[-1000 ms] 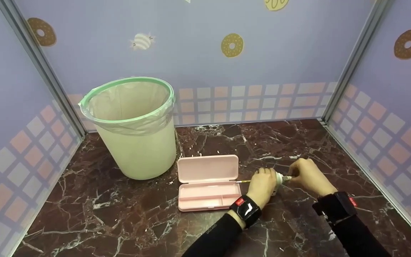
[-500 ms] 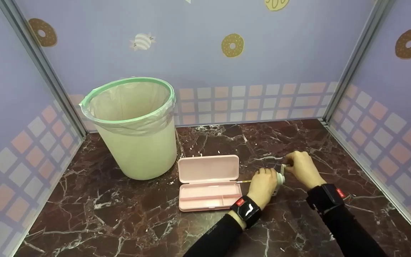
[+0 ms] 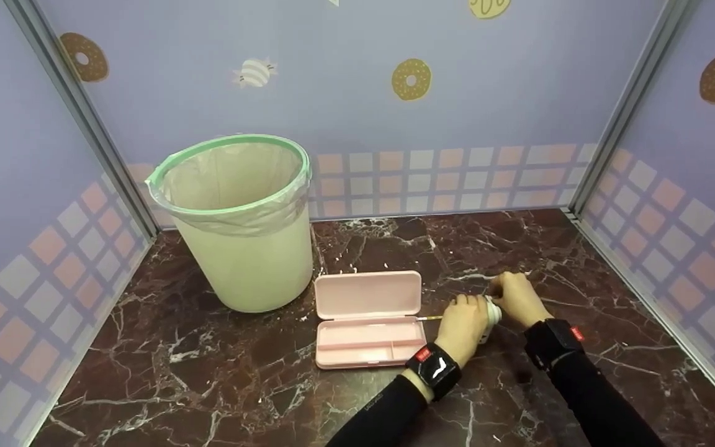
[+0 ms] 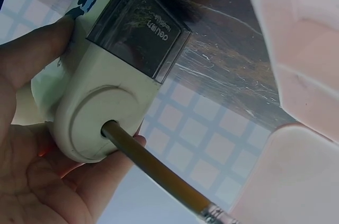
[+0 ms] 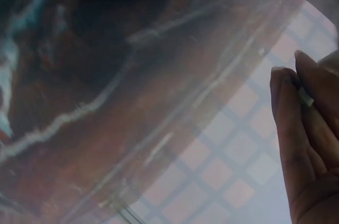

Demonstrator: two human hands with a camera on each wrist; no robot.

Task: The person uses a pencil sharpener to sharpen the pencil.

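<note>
My left hand (image 3: 462, 328) grips a white crank pencil sharpener (image 4: 108, 75) with a dark see-through shavings drawer, its body tilted in the left wrist view. From the hole in its face a yellow-brown pencil (image 4: 159, 170) sticks out, its metal-banded end reaching toward the pink pencil case (image 3: 367, 295). On the sharpener's other side, my right hand (image 3: 517, 300) pinches the crank handle; a small pale piece (image 5: 305, 97) of it shows between thumb and fingers in the right wrist view. Most of the crank is hidden behind the fingers. The pencil case lies open beside the left hand, its compartments bare.
A tall pale bin (image 3: 249, 267) with a green rim and a plastic liner stands at the back left. Small white crumbs lie on the dark marbled tabletop (image 3: 258, 379) near it. Patterned walls (image 3: 357, 81) enclose the back and both sides.
My right hand has swung the crank round, up and then in toward the sharpener. The left hand keeps its grip on the sharpener, and the view has shifted slightly.
</note>
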